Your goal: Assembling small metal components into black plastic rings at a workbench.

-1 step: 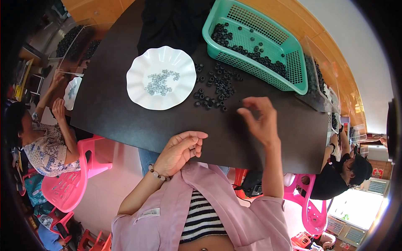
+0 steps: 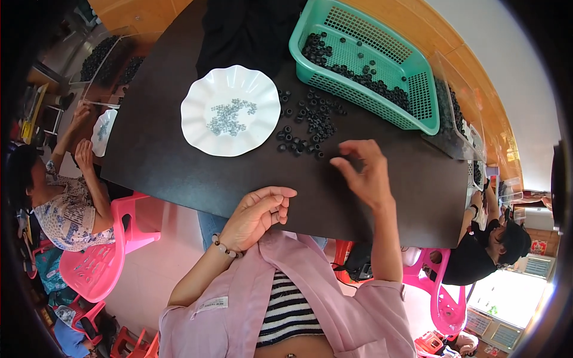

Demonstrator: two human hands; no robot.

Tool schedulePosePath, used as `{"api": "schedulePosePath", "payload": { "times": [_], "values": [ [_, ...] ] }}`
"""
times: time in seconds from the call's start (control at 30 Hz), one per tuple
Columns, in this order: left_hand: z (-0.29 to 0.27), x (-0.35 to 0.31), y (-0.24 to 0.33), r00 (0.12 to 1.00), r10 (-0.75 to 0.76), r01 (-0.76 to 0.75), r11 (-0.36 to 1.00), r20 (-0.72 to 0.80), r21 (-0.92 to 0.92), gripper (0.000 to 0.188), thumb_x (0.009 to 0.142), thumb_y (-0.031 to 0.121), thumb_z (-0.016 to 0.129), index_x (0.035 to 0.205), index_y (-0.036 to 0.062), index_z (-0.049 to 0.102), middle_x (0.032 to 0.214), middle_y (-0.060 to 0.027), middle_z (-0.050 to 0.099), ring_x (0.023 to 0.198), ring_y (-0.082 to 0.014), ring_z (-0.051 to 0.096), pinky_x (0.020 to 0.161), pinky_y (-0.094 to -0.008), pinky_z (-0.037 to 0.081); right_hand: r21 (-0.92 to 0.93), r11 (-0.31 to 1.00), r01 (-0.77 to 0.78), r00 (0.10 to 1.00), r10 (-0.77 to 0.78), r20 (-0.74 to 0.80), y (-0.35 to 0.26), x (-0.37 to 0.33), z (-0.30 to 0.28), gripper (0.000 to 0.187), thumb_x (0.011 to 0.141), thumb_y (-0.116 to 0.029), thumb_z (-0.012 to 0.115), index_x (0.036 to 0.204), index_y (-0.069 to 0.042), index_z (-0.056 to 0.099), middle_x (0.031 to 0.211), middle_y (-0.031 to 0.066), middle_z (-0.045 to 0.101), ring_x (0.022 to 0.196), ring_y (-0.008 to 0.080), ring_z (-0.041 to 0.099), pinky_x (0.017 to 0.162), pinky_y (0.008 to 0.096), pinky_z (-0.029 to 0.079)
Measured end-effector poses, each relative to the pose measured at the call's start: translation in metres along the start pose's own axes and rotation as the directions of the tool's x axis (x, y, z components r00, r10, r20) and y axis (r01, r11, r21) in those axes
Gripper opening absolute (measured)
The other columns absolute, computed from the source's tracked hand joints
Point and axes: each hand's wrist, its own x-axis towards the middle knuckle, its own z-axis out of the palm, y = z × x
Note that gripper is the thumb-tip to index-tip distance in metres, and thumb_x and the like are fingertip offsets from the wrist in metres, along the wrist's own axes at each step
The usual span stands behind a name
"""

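Observation:
My left hand [image 2: 261, 216] is held palm up near the table's front edge, with its fingers curled and the thumb against them. Whatever may be inside that grip is hidden. My right hand [image 2: 368, 174] hovers over the dark table, thumb and fingers apart, with nothing visible between them. Just left of it lies a loose pile of small black ring-like parts [image 2: 321, 122]. Beside the pile, a white scalloped plate [image 2: 200, 122] carries a cluster of small clear pieces [image 2: 230, 117].
A green plastic basket [image 2: 364, 98] with more black parts stands at the back right, next to a clear bin [image 2: 456, 119]. Black cloth [image 2: 239, 42] lies at the back. One person [image 2: 68, 206] sits at the left on a pink chair [image 2: 98, 268], another [image 2: 483, 250] at the right.
My right hand has shifted slightly left, toward the pile of black parts, with thumb and fingers apart. The left hand has not visibly moved.

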Motion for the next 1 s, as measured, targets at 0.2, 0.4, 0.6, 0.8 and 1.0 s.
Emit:
{"api": "schedulePosePath", "payload": {
  "times": [0.2,0.4,0.6,0.8,1.0],
  "values": [
    [0.001,0.000,0.000,1.000,0.002,-0.002,1.000,-0.024,-0.002,0.023,0.095,0.009,0.052,0.111,-0.0036,0.062,0.086,-0.0028,0.058,0.076,-0.0099,0.055,0.071,-0.0283,0.047,-0.106,0.990,0.096,0.993,-0.089,0.073,-0.013,0.006,0.023,0.031,0.070,-0.015,0.080,0.096,-0.008,0.065,0.088,0.0068,0.062,0.084,0.0254,0.056,0.068,0.0350,0.050],
    [0.003,0.000,0.001,1.000,-0.005,0.005,1.000,-0.025,-0.006,0.023,0.095,0.011,0.053,0.111,-0.0034,0.063,0.085,-0.0032,0.058,0.076,-0.0104,0.054,0.071,-0.0280,0.047,-0.175,0.960,0.220,0.975,-0.211,0.067,-0.014,0.014,0.035,0.030,0.069,-0.009,0.077,0.095,-0.008,0.063,0.099,0.0065,0.058,0.093,0.0291,0.051,0.076,0.0376,0.048],
    [0.002,0.000,0.002,1.000,-0.019,0.019,1.000,-0.015,-0.015,0.023,0.096,0.012,0.052,0.110,-0.0033,0.063,0.086,-0.0031,0.058,0.076,-0.0108,0.054,0.071,-0.0277,0.047,-0.185,0.947,0.262,0.964,-0.250,0.086,-0.007,0.016,0.041,0.027,0.069,-0.005,0.075,0.094,-0.007,0.064,0.098,0.0062,0.058,0.093,0.0289,0.051,0.075,0.0370,0.048],
    [0.002,0.000,0.002,0.999,-0.032,0.032,0.999,-0.018,-0.010,0.023,0.097,0.014,0.052,0.109,-0.0028,0.063,0.086,-0.0030,0.057,0.076,-0.0110,0.054,0.071,-0.0269,0.047,-0.102,0.969,0.227,0.974,-0.223,0.051,-0.014,0.015,0.039,0.026,0.070,-0.004,0.074,0.094,-0.007,0.065,0.097,0.0060,0.059,0.091,0.0281,0.052,0.074,0.0363,0.048],
    [0.001,0.000,0.003,1.000,-0.031,0.030,0.999,-0.004,-0.016,0.024,0.098,0.015,0.052,0.109,-0.0029,0.063,0.086,-0.0027,0.057,0.075,-0.0112,0.053,0.071,-0.0265,0.046,-0.142,0.965,0.221,0.974,-0.213,0.073,-0.014,0.015,0.043,0.027,0.071,-0.004,0.074,0.096,-0.007,0.065,0.098,0.0064,0.059,0.092,0.0281,0.052,0.075,0.0360,0.048]
  ]
}}
